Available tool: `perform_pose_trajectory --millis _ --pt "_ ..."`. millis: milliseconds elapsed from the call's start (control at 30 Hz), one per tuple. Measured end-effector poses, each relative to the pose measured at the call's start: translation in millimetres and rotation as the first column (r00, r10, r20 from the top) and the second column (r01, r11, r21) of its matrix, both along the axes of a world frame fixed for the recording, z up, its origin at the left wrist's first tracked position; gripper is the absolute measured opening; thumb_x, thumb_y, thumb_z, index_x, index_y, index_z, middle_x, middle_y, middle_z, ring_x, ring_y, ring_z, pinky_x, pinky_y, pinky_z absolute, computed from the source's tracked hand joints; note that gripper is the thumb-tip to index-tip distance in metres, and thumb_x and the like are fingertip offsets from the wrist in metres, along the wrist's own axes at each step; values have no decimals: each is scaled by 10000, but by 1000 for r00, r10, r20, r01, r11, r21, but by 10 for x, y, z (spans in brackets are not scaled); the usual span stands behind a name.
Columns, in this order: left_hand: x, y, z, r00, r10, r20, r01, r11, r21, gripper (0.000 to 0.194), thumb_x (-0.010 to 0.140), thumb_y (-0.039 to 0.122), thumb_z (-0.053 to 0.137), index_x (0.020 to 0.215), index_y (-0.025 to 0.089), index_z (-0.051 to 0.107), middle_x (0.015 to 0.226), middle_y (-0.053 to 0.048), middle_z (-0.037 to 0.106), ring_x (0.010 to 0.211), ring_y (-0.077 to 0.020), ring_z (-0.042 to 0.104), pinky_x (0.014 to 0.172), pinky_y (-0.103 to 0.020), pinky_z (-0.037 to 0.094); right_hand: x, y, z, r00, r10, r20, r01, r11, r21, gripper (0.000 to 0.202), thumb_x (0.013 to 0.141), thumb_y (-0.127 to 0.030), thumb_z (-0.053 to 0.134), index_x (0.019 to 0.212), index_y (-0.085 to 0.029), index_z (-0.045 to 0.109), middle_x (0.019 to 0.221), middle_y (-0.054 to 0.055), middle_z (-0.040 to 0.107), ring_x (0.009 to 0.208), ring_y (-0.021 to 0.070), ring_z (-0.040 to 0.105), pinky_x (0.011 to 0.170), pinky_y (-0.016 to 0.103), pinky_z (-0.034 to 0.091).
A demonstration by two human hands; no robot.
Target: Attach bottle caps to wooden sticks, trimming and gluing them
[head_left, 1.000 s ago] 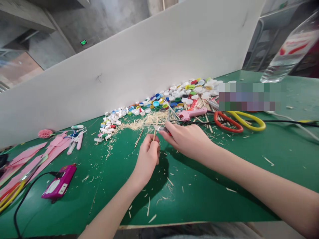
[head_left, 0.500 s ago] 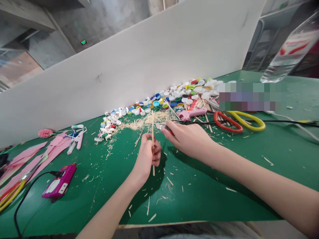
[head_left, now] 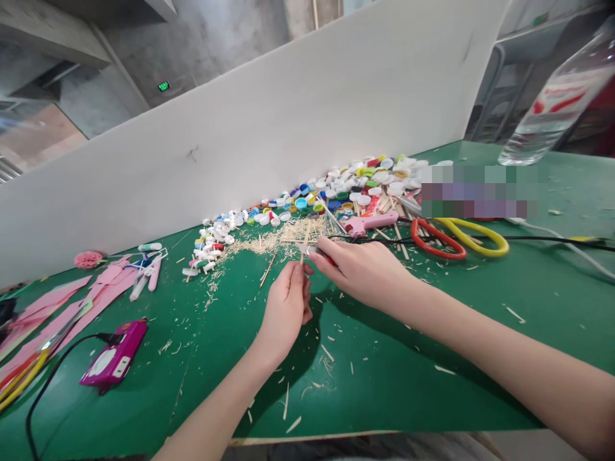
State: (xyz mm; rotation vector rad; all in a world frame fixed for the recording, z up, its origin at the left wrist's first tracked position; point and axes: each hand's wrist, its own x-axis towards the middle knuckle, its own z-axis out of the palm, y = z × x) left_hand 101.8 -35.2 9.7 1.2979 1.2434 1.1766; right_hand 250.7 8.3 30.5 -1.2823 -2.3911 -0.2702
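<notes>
My left hand (head_left: 286,310) is closed around a thin wooden stick (head_left: 302,258), whose upper end shows just above the thumb; the rest is hidden in the fist. My right hand (head_left: 368,267) is closed on a utility knife, its handle mostly covered by the fingers. The knife's blade (head_left: 301,246) points left and lies across the stick, seemingly touching it. Behind the hands spreads a heap of wood shavings (head_left: 269,239). A pink glue gun (head_left: 369,222) lies just beyond my right hand.
Many bottle caps (head_left: 341,189) are piled along the white partition (head_left: 240,128). Red-handled scissors (head_left: 439,240) and a yellow handle (head_left: 480,240) lie right, near a water bottle (head_left: 552,115). Left are a purple power socket (head_left: 115,355), pink paper strips (head_left: 96,294) and a cable (head_left: 41,397).
My left hand has moved slightly right, toward the knife. The stick, upright and long above the fist before, now shows only a short length there, with the blade across it.
</notes>
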Motion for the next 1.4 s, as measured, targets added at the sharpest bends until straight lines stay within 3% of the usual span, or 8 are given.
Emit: perform_pose_trajectory --millis 100,233,400,600,867,1100,1267,1400 --pt "-7 2 19 1000 -15 -3 15 1000 4 276 913 483 392 908 228 498 656 44 360 453 -57 269 359 -190 221 2 5 -5 1000 15 14 -15 1000 16 370 973 -441 212 927 -195 484 711 18 605 531 118 486 483 265 103" --pt "8 -14 39 1000 14 -16 -14 999 42 251 919 453 398 1010 243 500 648 50 324 473 -65 259 395 -204 231 -6 2 13 1000 -15 0 15 998 -68 407 973 -470 201 907 -187 487 700 15 602 516 112 496 482 271 109" --pt "18 -17 73 982 97 -162 -81 991 105 356 813 541 559 807 217 413 643 61 299 524 -70 243 444 -214 230 -39 -19 35 999 2 53 4 993 -117 417 980 -469 171 950 -186 475 723 25 629 551 134 544 480 261 121" --pt "-11 -5 88 943 157 -295 -124 984 126 423 797 569 562 718 203 364 649 57 289 571 -85 230 492 -231 210 -144 -78 35 977 -131 171 145 987 -73 383 982 -435 205 1018 -180 490 771 78 652 626 204 620 488 252 166" --pt "-51 89 13 907 177 -381 -148 983 105 423 829 600 478 715 202 391 615 62 325 548 -89 261 497 -235 217 -315 -141 -23 956 -246 159 263 960 -96 363 977 -362 230 1010 -145 520 738 137 647 665 245 642 518 267 321" --pt "78 -55 41 849 196 -490 -127 977 170 398 887 441 463 645 202 255 593 69 271 543 -86 238 509 -231 210 -147 70 27 892 -437 117 450 883 -134 480 971 -314 144 1011 -63 552 742 207 640 731 297 656 564 317 400" --pt "77 -104 63 897 195 -397 -177 981 81 351 867 495 471 711 214 327 583 79 268 506 -73 251 467 -205 227 127 57 172 866 -492 93 500 846 -183 525 964 -386 177 1131 -41 535 827 229 643 715 271 647 593 314 405" --pt "15 79 37 993 102 -60 -109 985 -131 222 893 453 416 839 250 343 583 93 255 432 -61 194 389 -185 153 279 52 261 873 -483 67 484 842 -239 515 953 -440 209 1089 -103 575 829 184 644 696 232 625 611 311 400"
